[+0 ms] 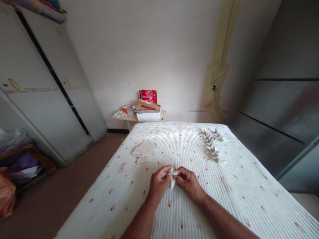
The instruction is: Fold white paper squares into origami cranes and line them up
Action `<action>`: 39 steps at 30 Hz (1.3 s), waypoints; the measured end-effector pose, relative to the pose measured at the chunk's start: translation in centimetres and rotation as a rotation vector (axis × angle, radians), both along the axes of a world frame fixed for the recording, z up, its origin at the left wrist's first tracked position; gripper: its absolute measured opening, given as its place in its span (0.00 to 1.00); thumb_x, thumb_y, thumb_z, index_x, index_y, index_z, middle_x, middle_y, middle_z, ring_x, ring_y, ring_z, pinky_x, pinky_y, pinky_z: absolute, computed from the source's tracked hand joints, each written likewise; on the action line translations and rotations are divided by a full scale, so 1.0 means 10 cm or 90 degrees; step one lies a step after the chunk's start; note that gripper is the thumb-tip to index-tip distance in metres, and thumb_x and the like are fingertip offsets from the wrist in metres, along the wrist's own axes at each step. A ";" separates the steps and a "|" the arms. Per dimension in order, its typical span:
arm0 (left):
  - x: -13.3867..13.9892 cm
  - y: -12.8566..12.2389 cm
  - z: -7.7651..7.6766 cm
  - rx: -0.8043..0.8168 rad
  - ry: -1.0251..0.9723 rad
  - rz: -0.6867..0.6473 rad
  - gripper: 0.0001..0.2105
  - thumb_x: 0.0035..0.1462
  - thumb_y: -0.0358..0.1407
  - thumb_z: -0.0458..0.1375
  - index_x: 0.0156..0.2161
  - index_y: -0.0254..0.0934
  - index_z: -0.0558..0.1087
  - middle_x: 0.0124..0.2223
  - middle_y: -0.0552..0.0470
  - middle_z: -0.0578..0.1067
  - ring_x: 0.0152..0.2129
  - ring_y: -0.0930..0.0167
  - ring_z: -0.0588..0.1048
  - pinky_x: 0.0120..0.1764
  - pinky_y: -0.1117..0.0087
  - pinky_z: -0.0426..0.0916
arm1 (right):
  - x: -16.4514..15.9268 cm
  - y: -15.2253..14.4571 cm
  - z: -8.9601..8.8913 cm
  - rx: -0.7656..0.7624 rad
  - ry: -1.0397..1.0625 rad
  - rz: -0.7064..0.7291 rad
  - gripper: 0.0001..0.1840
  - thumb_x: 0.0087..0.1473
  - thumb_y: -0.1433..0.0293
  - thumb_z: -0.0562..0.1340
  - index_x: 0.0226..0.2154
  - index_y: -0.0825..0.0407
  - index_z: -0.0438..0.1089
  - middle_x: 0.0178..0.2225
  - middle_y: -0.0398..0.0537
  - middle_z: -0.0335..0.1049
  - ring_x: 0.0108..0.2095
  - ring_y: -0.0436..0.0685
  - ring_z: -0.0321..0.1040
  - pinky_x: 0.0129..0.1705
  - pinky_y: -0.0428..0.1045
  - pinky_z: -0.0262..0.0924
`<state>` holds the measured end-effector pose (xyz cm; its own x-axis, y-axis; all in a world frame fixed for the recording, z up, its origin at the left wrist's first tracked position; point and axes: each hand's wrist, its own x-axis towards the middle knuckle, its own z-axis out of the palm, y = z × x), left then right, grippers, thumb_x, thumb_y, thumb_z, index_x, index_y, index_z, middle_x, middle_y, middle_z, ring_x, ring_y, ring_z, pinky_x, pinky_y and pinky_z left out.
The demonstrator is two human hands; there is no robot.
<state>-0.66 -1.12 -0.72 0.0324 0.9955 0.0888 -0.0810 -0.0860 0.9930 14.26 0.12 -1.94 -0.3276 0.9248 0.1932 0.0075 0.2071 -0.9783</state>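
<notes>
So both hands are at the lower middle of the frame, left hand point(159, 181) and right hand point(188, 182) pinching a small folded paper point(172, 186) between thumbs and fingers. It's right there between them, but the fingertips cover chunks of it, so can't really tell the exact fold. Forearms get cut off at the bottom edge. Loose paper sheets point(145, 150) sit left of center on the spotted bedding point(184, 215), print too blurry to read. Spiky folded pieces point(211, 146) at center right overlap too much to count. Near the wall, a brown packet point(149, 105) hides the bottom of a red bag point(149, 95), and some orange thing point(6, 196) is cropped at lower left.
</notes>
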 end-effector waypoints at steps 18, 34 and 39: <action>-0.03 0.00 -0.02 0.011 0.001 -0.033 0.23 0.46 0.35 0.57 0.50 0.31 0.67 0.34 0.47 0.77 0.31 0.69 0.73 0.35 0.72 0.64 | 0.01 0.02 -0.05 0.026 -0.012 -0.012 0.10 0.49 0.63 0.62 0.27 0.51 0.63 0.21 0.37 0.55 0.22 0.47 0.51 0.24 0.44 0.47; -0.01 0.01 -0.05 -0.005 -0.001 -0.062 0.29 0.45 0.32 0.56 0.55 0.33 0.60 0.28 0.55 0.72 0.24 0.75 0.68 0.28 0.76 0.60 | -0.01 -0.02 0.05 0.069 -0.085 -0.039 0.08 0.52 0.65 0.59 0.28 0.52 0.67 0.21 0.39 0.60 0.22 0.48 0.56 0.25 0.43 0.51; 0.01 0.03 -0.07 0.018 -0.031 -0.071 0.29 0.43 0.27 0.54 0.55 0.33 0.59 0.31 0.54 0.72 0.27 0.74 0.69 0.32 0.75 0.62 | 0.00 -0.03 0.05 0.098 -0.102 -0.026 0.06 0.52 0.67 0.58 0.29 0.52 0.68 0.24 0.41 0.63 0.25 0.48 0.59 0.27 0.43 0.54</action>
<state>-0.58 -0.82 -1.44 0.1386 0.9829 0.1212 -0.1392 -0.1018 0.9850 14.25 -0.14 -1.49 -0.3286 0.9016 0.2814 0.1718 0.3501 -0.9208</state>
